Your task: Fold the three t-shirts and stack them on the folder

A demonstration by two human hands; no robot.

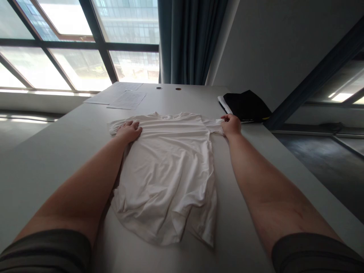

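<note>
A white T-shirt [165,163] lies spread on the table, its collar at the far side and its hem toward me. Wrinkles run across the body, and the hem is uneven, with a fold at its right part. My left hand [129,131] rests flat on the shirt near the left sleeve, fingers stretched out. At the opposite side, my right hand [231,124] pinches the end of the right sleeve between thumb and fingers.
The white table [244,227] carries printed paper sheets [126,99] at the far left. Folded black cloth [246,105], with something white beneath it, lies at the far right. Beyond stand a blue curtain [190,41] and large windows [131,22].
</note>
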